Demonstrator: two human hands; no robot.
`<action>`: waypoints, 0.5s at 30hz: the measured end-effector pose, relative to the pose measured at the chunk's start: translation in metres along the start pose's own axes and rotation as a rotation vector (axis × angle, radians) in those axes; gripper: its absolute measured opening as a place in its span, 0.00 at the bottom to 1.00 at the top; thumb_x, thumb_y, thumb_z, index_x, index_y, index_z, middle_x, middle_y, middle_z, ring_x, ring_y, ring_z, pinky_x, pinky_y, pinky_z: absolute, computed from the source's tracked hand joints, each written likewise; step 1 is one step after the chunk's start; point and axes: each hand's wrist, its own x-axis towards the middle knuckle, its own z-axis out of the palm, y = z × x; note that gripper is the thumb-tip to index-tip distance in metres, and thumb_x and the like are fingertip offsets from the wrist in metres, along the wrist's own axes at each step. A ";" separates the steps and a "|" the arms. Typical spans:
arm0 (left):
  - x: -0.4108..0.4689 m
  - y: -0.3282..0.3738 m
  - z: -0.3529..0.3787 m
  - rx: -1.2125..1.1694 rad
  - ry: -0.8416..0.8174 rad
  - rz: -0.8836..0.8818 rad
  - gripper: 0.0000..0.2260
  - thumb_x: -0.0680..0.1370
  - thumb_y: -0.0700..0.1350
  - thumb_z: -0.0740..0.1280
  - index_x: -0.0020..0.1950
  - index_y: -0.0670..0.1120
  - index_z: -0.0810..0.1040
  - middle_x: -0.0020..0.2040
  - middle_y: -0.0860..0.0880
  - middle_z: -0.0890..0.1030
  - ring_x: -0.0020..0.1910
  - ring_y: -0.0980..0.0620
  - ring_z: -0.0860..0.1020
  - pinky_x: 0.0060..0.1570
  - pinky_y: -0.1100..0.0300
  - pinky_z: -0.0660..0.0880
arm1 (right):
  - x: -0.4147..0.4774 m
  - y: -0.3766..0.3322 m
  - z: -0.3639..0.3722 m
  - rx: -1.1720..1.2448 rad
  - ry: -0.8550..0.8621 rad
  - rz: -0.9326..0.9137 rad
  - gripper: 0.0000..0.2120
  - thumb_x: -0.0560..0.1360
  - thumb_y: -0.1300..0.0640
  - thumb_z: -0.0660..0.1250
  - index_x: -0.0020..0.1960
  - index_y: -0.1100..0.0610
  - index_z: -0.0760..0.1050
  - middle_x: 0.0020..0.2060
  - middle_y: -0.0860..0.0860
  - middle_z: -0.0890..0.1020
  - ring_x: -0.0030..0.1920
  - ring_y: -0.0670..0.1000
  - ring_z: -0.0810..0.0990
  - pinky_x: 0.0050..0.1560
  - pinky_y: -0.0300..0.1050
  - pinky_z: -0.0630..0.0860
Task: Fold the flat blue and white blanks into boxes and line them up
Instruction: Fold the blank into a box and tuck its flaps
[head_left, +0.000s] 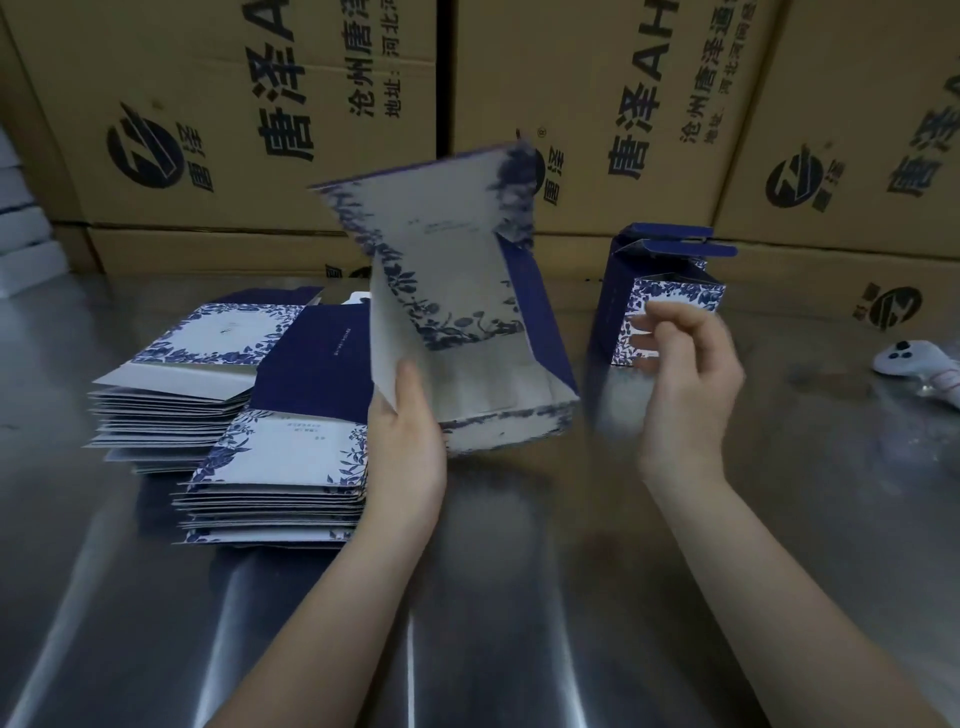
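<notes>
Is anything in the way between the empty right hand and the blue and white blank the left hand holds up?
Nothing visible. The right hand hangs in front of the upright folded blue and white box; the left hand grips the half-opened blue and white cardboard blank by its lower edge. Between them shows only bare metal table.

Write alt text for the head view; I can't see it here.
The left hand holds a half-opened blue and white blank upright over the steel table, while the right hand, loosely curled and empty, is in front of one folded box. Stacks of flat blanks lie left; brown cartons stand behind.
</notes>
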 end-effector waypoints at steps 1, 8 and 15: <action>-0.002 -0.002 -0.001 0.034 -0.007 0.057 0.13 0.83 0.57 0.58 0.66 0.59 0.71 0.60 0.64 0.77 0.66 0.56 0.73 0.61 0.67 0.69 | -0.005 -0.006 0.000 -0.029 -0.016 -0.146 0.09 0.75 0.62 0.59 0.46 0.56 0.77 0.40 0.45 0.80 0.45 0.46 0.79 0.44 0.42 0.75; -0.003 -0.012 -0.002 0.255 -0.142 0.241 0.20 0.85 0.46 0.55 0.77 0.45 0.64 0.74 0.45 0.71 0.74 0.49 0.68 0.73 0.51 0.64 | -0.068 -0.036 0.024 -0.176 -0.441 -0.746 0.12 0.75 0.65 0.58 0.44 0.66 0.80 0.39 0.56 0.82 0.41 0.52 0.81 0.43 0.44 0.78; -0.012 -0.013 0.000 0.247 -0.225 0.314 0.23 0.84 0.47 0.58 0.79 0.48 0.61 0.74 0.45 0.70 0.73 0.49 0.69 0.72 0.49 0.66 | -0.076 -0.026 0.042 -0.669 -0.591 -0.338 0.15 0.75 0.59 0.57 0.59 0.56 0.74 0.55 0.51 0.78 0.55 0.52 0.77 0.53 0.52 0.75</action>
